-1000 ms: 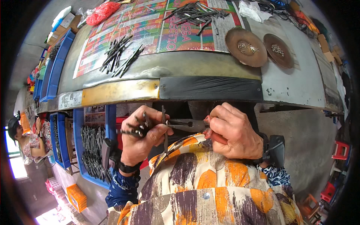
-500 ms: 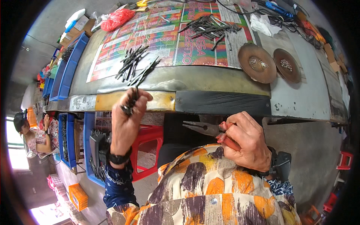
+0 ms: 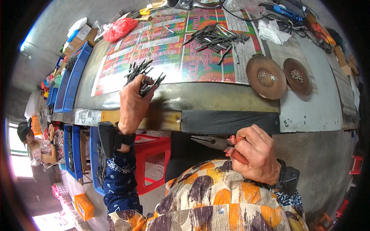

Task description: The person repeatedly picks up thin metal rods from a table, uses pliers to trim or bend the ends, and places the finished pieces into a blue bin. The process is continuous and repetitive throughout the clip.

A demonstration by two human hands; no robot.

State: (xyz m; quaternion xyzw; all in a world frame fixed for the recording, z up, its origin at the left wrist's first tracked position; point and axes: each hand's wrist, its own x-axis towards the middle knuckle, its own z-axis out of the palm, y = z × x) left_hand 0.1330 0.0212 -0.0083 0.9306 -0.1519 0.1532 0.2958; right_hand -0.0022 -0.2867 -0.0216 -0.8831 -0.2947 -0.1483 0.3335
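Observation:
My left hand [image 3: 135,100] reaches over the table's near edge with its fingers curled round a bundle of thin black sticks [image 3: 157,82]. More black sticks [image 3: 138,69] show just beyond the knuckles, on the printed sheet; whether some of them are also in the hand I cannot tell. My right hand [image 3: 254,154] is closed on pliers [image 3: 210,142] with red handles, held in front of the table edge above my lap. The pliers' jaws point left and grip nothing I can see.
A larger heap of black sticks [image 3: 216,38] lies on the colourful printed sheet [image 3: 158,44]. Two brown dishes [image 3: 266,90] with small metal parts stand at the right. Blue trays [image 3: 71,82] line the left side, near a red stool [image 3: 142,188]. Another person [image 3: 42,144] sits far left.
My left hand has moved forward from the table's front edge onto the near pile of sticks. The right hand with the pliers has hardly moved.

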